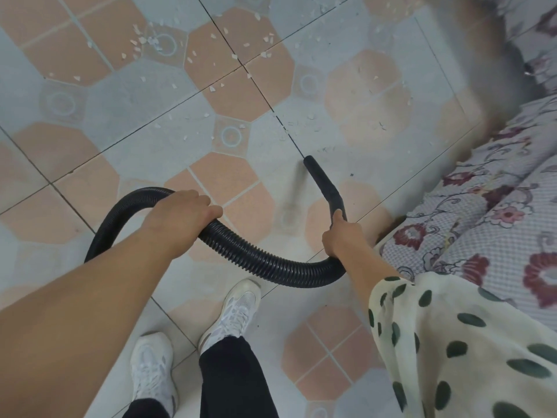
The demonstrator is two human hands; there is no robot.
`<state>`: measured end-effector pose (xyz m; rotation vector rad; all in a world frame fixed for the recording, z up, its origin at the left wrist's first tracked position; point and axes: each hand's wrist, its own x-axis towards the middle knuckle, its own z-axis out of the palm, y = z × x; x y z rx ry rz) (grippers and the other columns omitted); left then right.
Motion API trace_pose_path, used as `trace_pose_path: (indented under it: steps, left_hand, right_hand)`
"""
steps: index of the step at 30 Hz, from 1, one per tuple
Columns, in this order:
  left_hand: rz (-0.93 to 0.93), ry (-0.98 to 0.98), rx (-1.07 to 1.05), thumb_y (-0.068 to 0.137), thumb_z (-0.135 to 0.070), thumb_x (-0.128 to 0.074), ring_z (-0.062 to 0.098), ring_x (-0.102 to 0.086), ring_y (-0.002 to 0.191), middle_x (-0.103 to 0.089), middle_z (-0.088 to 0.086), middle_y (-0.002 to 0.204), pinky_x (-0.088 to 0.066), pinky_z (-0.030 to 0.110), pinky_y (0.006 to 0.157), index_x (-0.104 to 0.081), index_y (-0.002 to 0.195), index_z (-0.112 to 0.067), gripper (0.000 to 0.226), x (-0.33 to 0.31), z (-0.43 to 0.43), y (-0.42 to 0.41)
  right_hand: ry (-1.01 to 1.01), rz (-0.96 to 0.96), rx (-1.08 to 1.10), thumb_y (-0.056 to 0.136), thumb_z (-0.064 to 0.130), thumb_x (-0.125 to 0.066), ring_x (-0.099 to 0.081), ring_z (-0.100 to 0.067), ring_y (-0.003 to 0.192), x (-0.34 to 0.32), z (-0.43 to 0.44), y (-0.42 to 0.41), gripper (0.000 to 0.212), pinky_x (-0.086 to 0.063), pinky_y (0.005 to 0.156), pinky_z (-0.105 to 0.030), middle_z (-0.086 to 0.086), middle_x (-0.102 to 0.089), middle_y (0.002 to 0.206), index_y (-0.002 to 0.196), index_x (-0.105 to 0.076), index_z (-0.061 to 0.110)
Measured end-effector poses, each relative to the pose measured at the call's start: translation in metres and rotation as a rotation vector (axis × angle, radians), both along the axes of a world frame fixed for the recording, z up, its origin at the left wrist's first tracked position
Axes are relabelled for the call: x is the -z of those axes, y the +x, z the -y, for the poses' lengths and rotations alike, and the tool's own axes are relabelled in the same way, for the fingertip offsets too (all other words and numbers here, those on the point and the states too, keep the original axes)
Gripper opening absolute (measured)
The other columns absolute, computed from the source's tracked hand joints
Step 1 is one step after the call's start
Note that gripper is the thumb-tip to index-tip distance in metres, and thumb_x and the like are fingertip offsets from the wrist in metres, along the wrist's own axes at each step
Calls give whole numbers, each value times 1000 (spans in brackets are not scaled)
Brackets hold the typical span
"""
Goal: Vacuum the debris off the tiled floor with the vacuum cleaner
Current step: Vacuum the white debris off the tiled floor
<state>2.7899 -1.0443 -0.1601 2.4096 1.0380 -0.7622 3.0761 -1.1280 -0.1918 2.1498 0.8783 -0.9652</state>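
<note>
Pointing away from the person, the black nozzle (323,180) of the vacuum cleaner slants down toward the tiled floor (120,140). Its tip sits near mid-frame, beside a dark grout line. Whether the tip touches the tile cannot be told. A faint grey shadow lies just left of it.

Right hand (343,236): fingers curled tight round the near end of the nozzle, where it meets the hose (256,258), thumb laid along the tube.

Hose: black, ribbed. From the right hand it sags in a U toward the person, then rises to the left.

Left hand (184,212): wrapped over the top of the hose, knuckles up, fingers closed round it. Past this hand the hose arches left and drops behind the left forearm.

Debris (212,89): small white chips and flakes scattered over the upper half of the floor. They are thickest at upper left of centre and thinner to the right. A few bits lie just beyond the nozzle tip.

Floor pattern: pale grey tiles with peach octagons and small ringed squares.

Below the hose are two white shoes (238,309) on the tile, the right one forward, with black trousers (229,378) above them. The right arm wears a cream sleeve (452,342) with dark green spots.

Along the right edge is a floral cloth (482,206), lilac with maroon blooms, reaching down to the floor. At upper right is a dark blurred shape (497,70), not identifiable.
</note>
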Motion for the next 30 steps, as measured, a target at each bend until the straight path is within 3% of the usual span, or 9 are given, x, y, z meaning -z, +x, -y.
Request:
trace_pose_path:
  steps: [4,12,17,22,30]
  left_hand:
    - [-22,-10,0,85,-6,-55,15,-43,95,-36,-9,88,-29,26,67,-47,110,-29,34,1,-1,7]
    - [-22,22,-8,85,-8,-55,13,-37,83,-39,-9,84,-30,27,67,-52,106,-26,28,1,-25,-1]
    - [-16,-2,10,84,-8,-54,14,-36,83,-40,-7,86,-33,28,68,-50,108,-25,29,4,-30,4]
    - [8,-23,51,85,-8,-52,18,-48,90,-45,-5,89,-44,33,74,-50,105,-25,26,9,-32,6]
    - [23,12,128,85,-9,-53,17,-50,93,-50,-5,95,-36,28,68,-49,107,-26,29,18,-53,-1]
  right_hand:
    - [49,-40,-25,97,18,-41,-49,-32,84,2,-10,5,72,-42,71,-36,-27,-41,134,156,0,26]
    - [153,-106,-37,96,15,-43,-43,-26,71,8,-50,4,72,-40,70,-36,-23,-39,130,156,-5,25]
    - [144,-79,-42,96,16,-44,-44,-31,79,7,-50,6,72,-40,71,-37,-23,-40,127,156,-5,26]
    - [98,-29,50,94,14,-43,-44,-29,71,5,-34,10,68,-42,67,-38,-23,-42,125,153,-12,25]
    - [88,49,211,92,15,-42,-54,-35,97,10,-20,2,70,-41,68,-35,-25,-45,135,154,-10,21]
